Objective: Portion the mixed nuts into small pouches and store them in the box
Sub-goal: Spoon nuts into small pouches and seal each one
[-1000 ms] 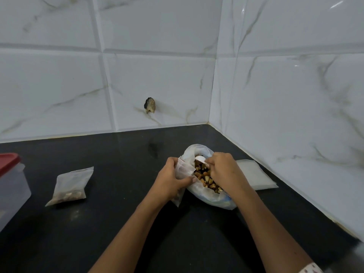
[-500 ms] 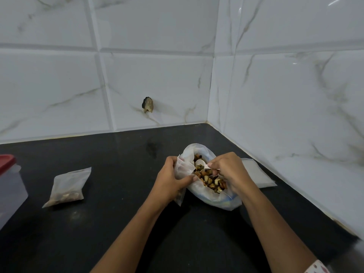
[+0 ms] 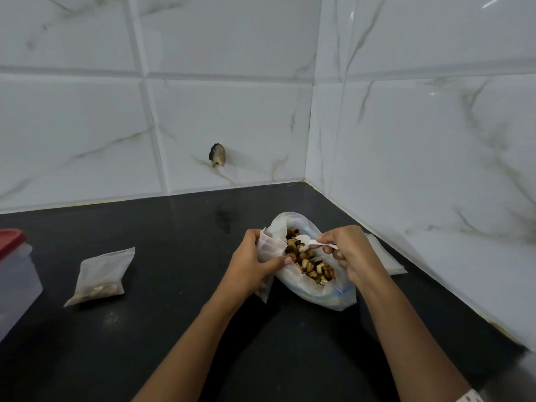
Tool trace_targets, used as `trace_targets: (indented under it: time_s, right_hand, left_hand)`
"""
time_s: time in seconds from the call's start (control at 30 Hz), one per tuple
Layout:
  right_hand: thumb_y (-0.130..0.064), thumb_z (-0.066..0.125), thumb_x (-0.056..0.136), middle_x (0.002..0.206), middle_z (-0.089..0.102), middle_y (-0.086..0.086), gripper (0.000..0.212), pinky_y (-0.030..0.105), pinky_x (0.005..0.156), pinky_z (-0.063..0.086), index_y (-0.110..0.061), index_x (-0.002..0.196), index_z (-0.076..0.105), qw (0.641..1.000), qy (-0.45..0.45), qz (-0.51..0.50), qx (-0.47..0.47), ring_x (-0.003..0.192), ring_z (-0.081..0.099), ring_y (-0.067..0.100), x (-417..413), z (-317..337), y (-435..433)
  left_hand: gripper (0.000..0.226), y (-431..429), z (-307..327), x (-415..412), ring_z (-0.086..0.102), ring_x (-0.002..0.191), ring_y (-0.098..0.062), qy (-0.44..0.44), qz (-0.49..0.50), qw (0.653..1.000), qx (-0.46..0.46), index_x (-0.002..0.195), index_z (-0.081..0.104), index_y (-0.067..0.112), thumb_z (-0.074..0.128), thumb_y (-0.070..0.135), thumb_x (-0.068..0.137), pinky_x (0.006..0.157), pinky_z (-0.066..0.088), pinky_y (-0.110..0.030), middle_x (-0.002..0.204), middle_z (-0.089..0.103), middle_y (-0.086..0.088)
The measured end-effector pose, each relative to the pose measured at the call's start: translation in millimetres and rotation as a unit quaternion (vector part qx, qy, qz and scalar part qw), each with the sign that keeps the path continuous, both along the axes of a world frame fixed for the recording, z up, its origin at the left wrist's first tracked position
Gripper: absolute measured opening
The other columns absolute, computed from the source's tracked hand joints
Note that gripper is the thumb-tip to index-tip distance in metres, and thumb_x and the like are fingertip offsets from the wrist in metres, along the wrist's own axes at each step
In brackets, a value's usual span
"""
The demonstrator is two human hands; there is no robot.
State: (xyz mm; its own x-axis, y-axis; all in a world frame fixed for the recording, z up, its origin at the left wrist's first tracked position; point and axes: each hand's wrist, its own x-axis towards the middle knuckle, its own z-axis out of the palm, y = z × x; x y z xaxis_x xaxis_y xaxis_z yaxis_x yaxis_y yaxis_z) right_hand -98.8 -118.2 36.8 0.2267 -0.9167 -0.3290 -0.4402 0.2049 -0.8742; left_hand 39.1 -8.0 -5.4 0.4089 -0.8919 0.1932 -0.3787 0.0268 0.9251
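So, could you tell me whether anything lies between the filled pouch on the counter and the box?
Nothing visible lies on the bare counter between the filled pouch and the box; only its red lid seems to cover it.

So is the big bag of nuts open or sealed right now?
Open: the big bag gapes wide, mixed nuts show inside, and the right hand dips a white spoon into them.

Our left forearm (image 3: 188,352) and right forearm (image 3: 406,329) are bare along all that we see of them, and our left hand (image 3: 252,265) and right hand (image 3: 348,250) are bare as well. Low on the right forearm, at the very bottom of the view, sits a pale edge of cloth (image 3: 471,397) with small reddish marks (sleeve hem or band, we cannot tell which).
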Motion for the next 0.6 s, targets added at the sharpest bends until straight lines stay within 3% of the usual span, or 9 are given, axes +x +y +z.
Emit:
trace_targets:
  time_s: [0.13,0.33,0.43,0.53,0.6]
  right_hand:
    - [-0.013,0.057,0.089,0.057,0.043,0.001,0.018,0.021,0.044,0.022,0.000,0.092,0.069,1.000,0.006,0.002,0.004,0.046,0.026,0.010,-5,3,0]
    - [-0.012,0.054,0.091,0.059,0.040,0.001,0.025,0.014,0.028,0.020,0.003,0.106,0.067,0.999,-0.051,0.012,0.009,0.048,0.024,0.008,-15,5,6]
    - [-0.013,0.054,0.091,0.060,0.040,0.002,0.027,0.013,0.027,0.021,0.004,0.109,0.065,0.998,-0.046,0.025,0.022,0.045,0.024,0.009,-16,9,7]
    - [-0.013,0.054,0.091,0.058,0.042,0.003,0.017,0.014,0.029,0.021,-0.001,0.091,0.066,0.995,-0.097,0.030,0.002,0.036,0.026,0.007,-17,7,11]
    - [-0.010,0.055,0.088,0.056,0.044,0.003,0.017,0.014,0.031,0.021,0.003,0.085,0.066,0.985,-0.165,0.027,-0.034,0.032,0.026,0.006,-17,1,16]
  left_hand:
    - [0.057,0,0,0,0.049,0.115,-0.011,0.013,-0.001,1.000,0.006,0.118,0.042,0.025,0.075,0.031,0.073,0.091,0.048,-0.028,0.121,0.045,0.012]
    - [0.053,-1,0,0,0.047,0.110,-0.008,-0.015,0.002,1.000,-0.001,0.116,0.042,0.027,0.074,0.030,0.075,0.079,0.045,-0.017,0.119,0.043,0.014]
    - [0.051,-1,-1,2,0.048,0.113,-0.011,-0.023,0.012,1.000,-0.002,0.114,0.043,0.030,0.075,0.029,0.074,0.083,0.048,-0.022,0.126,0.046,0.007]
    - [0.051,-1,-1,3,0.050,0.114,-0.014,-0.018,0.015,1.000,0.001,0.113,0.044,0.033,0.076,0.030,0.073,0.081,0.050,-0.024,0.129,0.047,0.002]
    - [0.053,-2,-1,4,0.049,0.116,-0.015,-0.016,0.012,1.000,0.009,0.113,0.043,0.033,0.076,0.031,0.072,0.088,0.051,-0.030,0.131,0.045,0.002]
